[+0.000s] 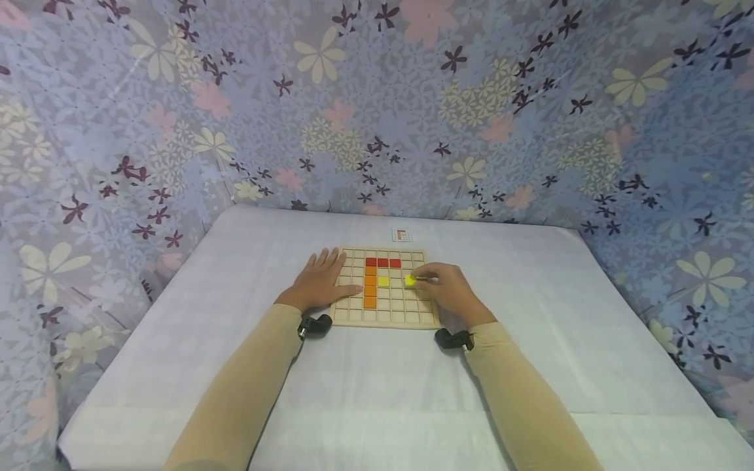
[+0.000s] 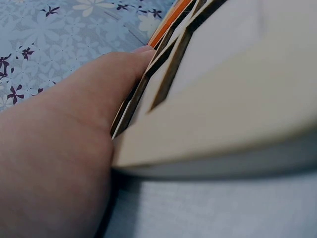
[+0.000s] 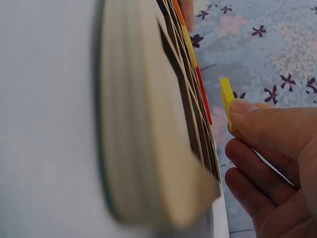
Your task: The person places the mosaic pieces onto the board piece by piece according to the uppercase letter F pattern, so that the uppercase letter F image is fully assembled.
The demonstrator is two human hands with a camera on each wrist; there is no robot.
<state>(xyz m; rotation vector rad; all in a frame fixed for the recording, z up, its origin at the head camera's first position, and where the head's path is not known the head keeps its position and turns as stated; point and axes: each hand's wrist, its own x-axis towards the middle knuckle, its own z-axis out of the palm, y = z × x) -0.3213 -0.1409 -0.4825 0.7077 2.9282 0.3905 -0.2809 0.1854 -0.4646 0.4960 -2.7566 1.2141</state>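
A wooden grid board (image 1: 385, 324) lies on the white-covered table. Three red tiles (image 1: 383, 262) form a row near its far side, with a column of several orange tiles (image 1: 369, 290) below the leftmost. One yellow tile (image 1: 383, 282) sits in a cell right of that column. My left hand (image 1: 318, 281) rests on the board's left edge, fingers spread and thumb reaching over the cells. Between thumb and fingertips my right hand (image 1: 449, 288) pinches a second yellow tile (image 3: 227, 101), held above the board's right part.
Just beyond the board lies a small printed card (image 1: 402, 235) showing a grid with a coloured pattern. Dark wrist-worn cameras (image 1: 452, 338) sit at both cuffs. A flowered cloth (image 1: 377, 111) hangs behind the table (image 1: 530, 366).
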